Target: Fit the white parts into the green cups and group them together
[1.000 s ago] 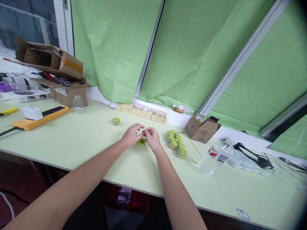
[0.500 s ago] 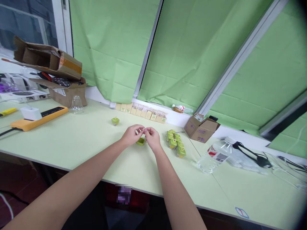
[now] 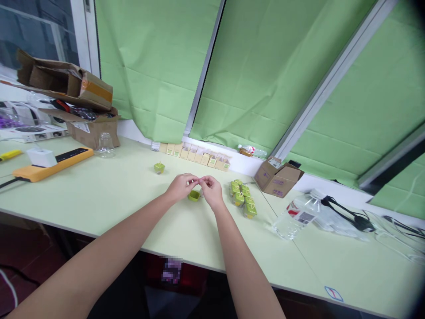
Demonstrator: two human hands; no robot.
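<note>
My left hand [image 3: 181, 188] and my right hand [image 3: 211, 191] meet above the middle of the table, fingertips pinched together. Whatever sits between them is too small to make out. Just below the fingers a small green lid or cup [image 3: 194, 195] lies with its hollow side up. A small pale or clear piece beside it is partly covered by my right hand. To the right stands a cluster of several small clear containers with green lids and cord loops [image 3: 243, 198]. One similar green-lidded container [image 3: 159, 168] stands alone, farther back on the left.
A row of small tan boxes [image 3: 199, 156] lines the wall. On the right are an open cardboard box [image 3: 279, 179], a large clear bottle [image 3: 297, 215] and a black headset [image 3: 352, 216]. An orange power strip [image 3: 53, 164] and a clear plastic cup [image 3: 105, 145] occupy the left.
My fingertips have drawn closer together, and the pale bit seen between them earlier is now hidden. The containers on the table stay in place.
</note>
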